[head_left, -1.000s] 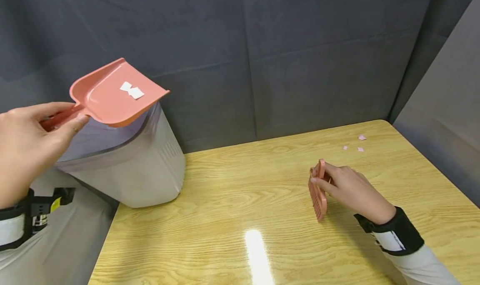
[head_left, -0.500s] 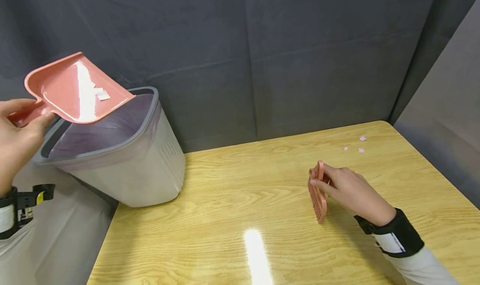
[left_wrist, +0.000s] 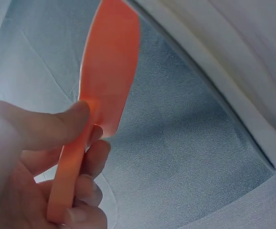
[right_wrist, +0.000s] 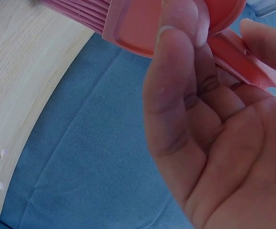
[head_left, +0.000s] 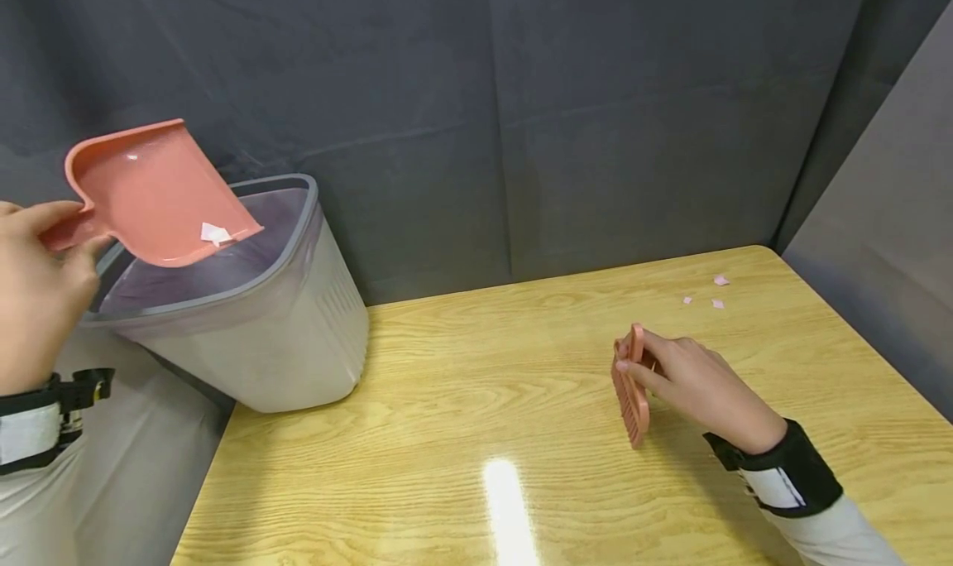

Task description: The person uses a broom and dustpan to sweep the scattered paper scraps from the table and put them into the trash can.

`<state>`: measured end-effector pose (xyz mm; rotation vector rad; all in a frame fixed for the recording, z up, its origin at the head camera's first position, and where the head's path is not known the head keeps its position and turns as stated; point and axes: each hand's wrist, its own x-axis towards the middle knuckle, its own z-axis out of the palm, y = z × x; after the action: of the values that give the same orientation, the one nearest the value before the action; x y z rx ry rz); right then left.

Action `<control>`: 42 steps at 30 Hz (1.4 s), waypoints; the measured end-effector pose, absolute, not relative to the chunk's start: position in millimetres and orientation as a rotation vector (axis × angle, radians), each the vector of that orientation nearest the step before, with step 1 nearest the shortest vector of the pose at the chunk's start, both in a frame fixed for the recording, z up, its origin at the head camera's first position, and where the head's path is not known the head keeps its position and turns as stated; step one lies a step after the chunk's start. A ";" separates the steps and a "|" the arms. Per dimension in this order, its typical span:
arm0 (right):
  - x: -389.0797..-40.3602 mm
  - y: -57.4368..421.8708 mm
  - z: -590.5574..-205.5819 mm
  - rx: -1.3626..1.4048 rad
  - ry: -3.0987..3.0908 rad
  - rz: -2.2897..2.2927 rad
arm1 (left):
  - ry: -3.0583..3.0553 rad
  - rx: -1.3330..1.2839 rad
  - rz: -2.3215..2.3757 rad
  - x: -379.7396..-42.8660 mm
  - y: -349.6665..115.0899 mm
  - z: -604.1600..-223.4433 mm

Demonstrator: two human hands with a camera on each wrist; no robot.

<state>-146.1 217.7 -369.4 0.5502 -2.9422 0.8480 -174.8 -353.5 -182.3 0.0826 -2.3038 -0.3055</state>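
Observation:
My left hand grips the handle of a salmon-pink dustpan over the open mouth of a bin. The pan tilts toward its front lip, and white paper scraps lie close to that lip. In the left wrist view, thumb and fingers wrap round the dustpan's handle. On the right, my right hand holds a matching pink hand brush, bristles toward the table. The right wrist view shows the brush bristles and fingers curled round its body.
The pale bin with a grey rim and a purplish liner stands at the left end of the wooden table. Several small pinkish paper scraps lie near the far right corner. A dark grey cloth hangs behind.
The dustpan has moved left over the bin and its front lip has dipped. Its scraps have slid toward the lip. The right hand and brush stay nearly in place.

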 end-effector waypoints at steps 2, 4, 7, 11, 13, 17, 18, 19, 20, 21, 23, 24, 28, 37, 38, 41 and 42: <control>-146.2 217.7 -369.4 0.546 -2.942 0.849 | -2.305 0.069 -0.281 -174.7 -352.9 -182.2; -146.5 217.8 -369.2 0.546 -2.943 0.848 | -2.308 0.065 -0.271 -174.5 -352.5 -182.2; -147.5 217.8 -369.1 0.543 -2.945 0.845 | -2.309 0.066 -0.265 -174.4 -351.0 -182.1; -148.9 217.5 -368.9 0.551 -2.944 0.842 | -2.320 0.077 -0.257 -173.1 -346.9 -181.0; -149.2 217.2 -368.9 0.555 -2.943 0.845 | -2.325 0.077 -0.246 -172.0 -344.0 -180.7; -149.7 217.0 -369.3 0.557 -2.945 0.841 | -2.312 0.044 -0.229 -169.3 -338.0 -179.7; -149.7 217.1 -369.6 0.557 -2.944 0.838 | -2.298 0.028 -0.223 -168.7 -336.6 -179.4; -149.8 217.1 -369.9 0.557 -2.943 0.834 | -2.286 0.010 -0.222 -168.0 -335.4 -178.9; -149.9 217.2 -370.2 0.556 -2.943 0.832 | -2.274 -0.004 -0.218 -167.5 -334.3 -178.6; -150.1 217.3 -370.5 0.556 -2.942 0.831 | -2.263 -0.018 -0.213 -166.9 -333.5 -178.4; -150.3 217.6 -370.8 0.556 -2.939 0.828 | -2.243 -0.044 -0.208 -166.7 -332.5 -178.7; -150.4 217.6 -370.8 0.554 -2.938 0.828 | -2.237 -0.057 -0.209 -166.7 -332.2 -179.2; -150.9 217.8 -370.7 0.552 -2.938 0.824 | -2.212 -0.132 -0.187 -167.8 -334.3 -180.5; -150.9 217.3 -369.9 0.542 -2.950 0.824 | -2.182 -0.215 -0.018 -168.9 -339.4 -180.3; -150.9 217.1 -369.7 0.540 -2.951 0.822 | -2.183 -0.211 -0.014 -169.0 -339.7 -180.7; -150.7 216.9 -369.6 0.539 -2.950 0.819 | -2.188 -0.200 -0.007 -168.5 -339.3 -181.6; -150.8 216.9 -369.6 0.538 -2.949 0.816 | -2.190 -0.195 -0.005 -168.3 -339.0 -181.9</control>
<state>-150.8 216.9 -369.6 0.5381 -2.9487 0.8156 -168.3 -339.0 -181.9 -0.1952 -2.1904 -0.0052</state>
